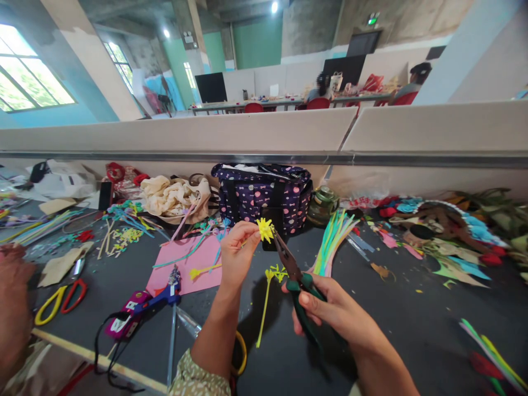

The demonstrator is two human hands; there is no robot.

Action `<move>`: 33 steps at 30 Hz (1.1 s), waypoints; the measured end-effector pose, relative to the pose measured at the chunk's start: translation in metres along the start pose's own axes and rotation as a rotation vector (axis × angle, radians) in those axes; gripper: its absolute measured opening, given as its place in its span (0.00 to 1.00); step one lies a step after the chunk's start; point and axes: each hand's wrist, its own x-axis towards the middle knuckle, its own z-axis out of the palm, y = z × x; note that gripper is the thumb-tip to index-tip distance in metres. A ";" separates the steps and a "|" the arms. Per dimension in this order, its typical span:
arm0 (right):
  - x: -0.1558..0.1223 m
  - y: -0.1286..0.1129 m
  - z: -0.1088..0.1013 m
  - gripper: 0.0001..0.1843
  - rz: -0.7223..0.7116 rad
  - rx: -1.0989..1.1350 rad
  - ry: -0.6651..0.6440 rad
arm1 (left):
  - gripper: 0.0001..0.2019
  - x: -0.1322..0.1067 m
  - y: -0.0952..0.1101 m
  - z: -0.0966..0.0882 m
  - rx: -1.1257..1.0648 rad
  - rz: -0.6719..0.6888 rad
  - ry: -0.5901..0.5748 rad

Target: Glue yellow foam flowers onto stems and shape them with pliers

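Note:
Between the fingertips of my left hand (pixel 239 250) is a yellow flower (pixel 265 230) with spiky petals, held up over the table. My right hand (pixel 330 305) is wrapped round the green handles of a pair of pliers (pixel 291 267). The plier jaws point up and left, their tips at the right edge of the flower; whether they grip it I cannot tell. Below lies another yellow flower on a long stem (pixel 266 308). A bundle of green, yellow and pink strips (pixel 334 242) lies just beyond my right hand.
Left of my arm are a blue glue gun (pixel 165 297), a pink sheet (pixel 181 256) and scissors with yellow and red handles (pixel 66 297). A patterned bag (pixel 262 192) and a green jar (pixel 323 204) stand at the back. Another person's hand (pixel 16 308) shows at far left.

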 end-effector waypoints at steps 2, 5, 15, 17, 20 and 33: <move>0.000 0.000 0.001 0.28 -0.005 -0.013 0.021 | 0.04 0.000 0.001 -0.001 0.057 0.024 -0.006; 0.000 0.001 0.003 0.25 -0.021 -0.059 0.054 | 0.03 -0.001 0.001 -0.003 0.124 0.071 0.003; 0.002 0.004 0.003 0.22 -0.044 -0.157 0.106 | 0.04 -0.001 0.005 -0.004 0.313 0.156 0.015; 0.001 0.005 0.001 0.22 -0.042 -0.094 0.069 | 0.04 -0.001 0.003 -0.004 0.285 0.134 0.012; -0.001 0.006 -0.003 0.21 -0.022 -0.004 -0.030 | 0.05 -0.001 -0.004 -0.005 0.221 0.075 0.014; -0.001 0.010 -0.004 0.22 0.015 0.227 -0.060 | 0.06 -0.003 -0.019 -0.001 0.097 -0.016 -0.007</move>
